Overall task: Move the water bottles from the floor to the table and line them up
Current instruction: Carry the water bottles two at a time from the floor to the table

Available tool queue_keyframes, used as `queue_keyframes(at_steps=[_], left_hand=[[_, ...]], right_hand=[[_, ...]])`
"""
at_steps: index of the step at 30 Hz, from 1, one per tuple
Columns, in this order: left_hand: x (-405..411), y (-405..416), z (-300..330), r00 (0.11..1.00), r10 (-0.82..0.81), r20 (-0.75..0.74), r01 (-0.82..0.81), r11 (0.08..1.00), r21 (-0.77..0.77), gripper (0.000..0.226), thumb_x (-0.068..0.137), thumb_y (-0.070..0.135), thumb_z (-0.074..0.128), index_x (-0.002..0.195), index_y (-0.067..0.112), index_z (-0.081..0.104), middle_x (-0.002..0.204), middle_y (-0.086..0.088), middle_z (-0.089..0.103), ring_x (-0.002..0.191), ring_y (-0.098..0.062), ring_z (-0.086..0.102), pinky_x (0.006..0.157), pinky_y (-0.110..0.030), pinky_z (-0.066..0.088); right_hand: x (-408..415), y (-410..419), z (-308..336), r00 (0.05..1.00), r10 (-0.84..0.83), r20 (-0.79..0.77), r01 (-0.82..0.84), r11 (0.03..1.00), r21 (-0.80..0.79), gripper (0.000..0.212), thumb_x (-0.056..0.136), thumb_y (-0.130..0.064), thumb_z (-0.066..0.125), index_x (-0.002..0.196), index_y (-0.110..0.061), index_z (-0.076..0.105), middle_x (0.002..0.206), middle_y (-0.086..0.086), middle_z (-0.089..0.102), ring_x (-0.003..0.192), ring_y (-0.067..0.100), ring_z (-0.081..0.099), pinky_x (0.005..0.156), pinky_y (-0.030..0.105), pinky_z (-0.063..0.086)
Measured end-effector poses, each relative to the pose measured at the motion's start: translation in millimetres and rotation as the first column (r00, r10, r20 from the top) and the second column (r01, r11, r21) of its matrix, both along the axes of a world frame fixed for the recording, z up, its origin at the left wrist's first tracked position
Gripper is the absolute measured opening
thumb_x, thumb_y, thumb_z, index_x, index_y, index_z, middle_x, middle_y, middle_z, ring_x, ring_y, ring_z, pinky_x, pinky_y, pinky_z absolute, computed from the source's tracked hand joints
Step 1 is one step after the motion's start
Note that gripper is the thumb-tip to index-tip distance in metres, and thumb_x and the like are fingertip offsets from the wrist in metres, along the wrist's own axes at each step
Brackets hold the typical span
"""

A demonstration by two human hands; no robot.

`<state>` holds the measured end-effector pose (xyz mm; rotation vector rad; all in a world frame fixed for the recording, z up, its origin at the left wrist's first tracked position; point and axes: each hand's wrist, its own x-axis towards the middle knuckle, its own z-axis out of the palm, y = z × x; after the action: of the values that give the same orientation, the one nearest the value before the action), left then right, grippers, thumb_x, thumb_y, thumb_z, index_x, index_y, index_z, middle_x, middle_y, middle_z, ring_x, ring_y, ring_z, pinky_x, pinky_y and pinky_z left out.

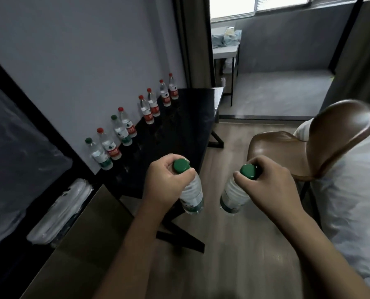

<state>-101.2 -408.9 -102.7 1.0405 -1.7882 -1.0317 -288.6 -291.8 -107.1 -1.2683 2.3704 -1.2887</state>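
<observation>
At lower centre, the left hand gripped a clear plastic green-capped water bottle by its neck; the right hand likewise held a second green-capped bottle, both above the wooden floor. Farther, centre-left, eight bottles lined the black table along the wall.
</observation>
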Motion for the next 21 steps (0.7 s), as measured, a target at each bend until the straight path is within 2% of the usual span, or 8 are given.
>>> queue_keyframes(at_steps=[4,9,13,17,21], left_hand=[[-47.2,-56.4,-13.5,0.999,0.035,0.000,-0.035,0.997,0.070,0.014,0.070,0.010,0.077,0.073,0.022,0.072,0.062,0.005,0.065,0.060,-0.004,0.061,0.056,-0.018,0.050],[-112.9,-124.3,-23.8,0.998,0.063,0.000,-0.063,0.994,0.085,0.008,0.067,0.019,0.076,0.074,0.023,0.073,0.070,0.001,0.070,0.064,-0.006,0.066,0.059,-0.017,0.053],[-170.0,-187.9,-8.1,0.994,0.109,0.033,-0.110,0.993,0.044,0.015,0.073,0.013,0.079,0.075,0.027,0.073,0.072,0.005,0.071,0.067,-0.004,0.067,0.059,-0.015,0.051],[-215.4,-241.8,7.8,0.985,0.170,-0.019,-0.170,0.985,0.009,0.013,0.068,0.028,0.078,0.079,0.029,0.072,0.076,0.004,0.070,0.070,-0.005,0.067,0.060,-0.014,0.052],[-250.5,-290.0,9.0,0.979,0.200,-0.025,-0.200,0.980,0.011,0.013,0.069,0.026,0.079,0.081,0.029,0.072,0.077,0.003,0.070,0.072,-0.008,0.068,0.062,-0.015,0.054]], right_hand=[[-52.7,-58.0,-13.8,1.000,-0.005,0.020,0.004,1.000,0.016,0.021,0.069,-0.043,0.070,0.071,-0.025,0.060,0.063,-0.010,0.061,0.062,0.005,0.057,0.055,0.030,0.048],[-128.6,-137.5,-33.4,0.998,0.056,-0.012,-0.055,0.994,0.099,0.022,0.068,-0.045,0.066,0.071,-0.024,0.059,0.064,-0.010,0.060,0.063,0.009,0.057,0.054,0.029,0.046],[-195.3,-208.4,-18.4,0.994,0.109,-0.030,-0.107,0.992,0.067,0.022,0.067,-0.047,0.064,0.073,-0.027,0.057,0.069,-0.011,0.061,0.069,0.015,0.057,0.059,0.032,0.046],[-247.7,-274.1,-0.2,0.986,0.158,-0.055,-0.159,0.987,-0.012,0.026,0.069,-0.047,0.067,0.072,-0.026,0.051,0.065,-0.011,0.058,0.065,0.013,0.056,0.054,0.030,0.042],[-287.9,-326.8,-1.9,0.987,0.156,-0.040,-0.157,0.987,-0.025,0.026,0.070,-0.044,0.071,0.073,-0.026,0.052,0.064,-0.012,0.057,0.064,0.007,0.055,0.053,0.029,0.039]])
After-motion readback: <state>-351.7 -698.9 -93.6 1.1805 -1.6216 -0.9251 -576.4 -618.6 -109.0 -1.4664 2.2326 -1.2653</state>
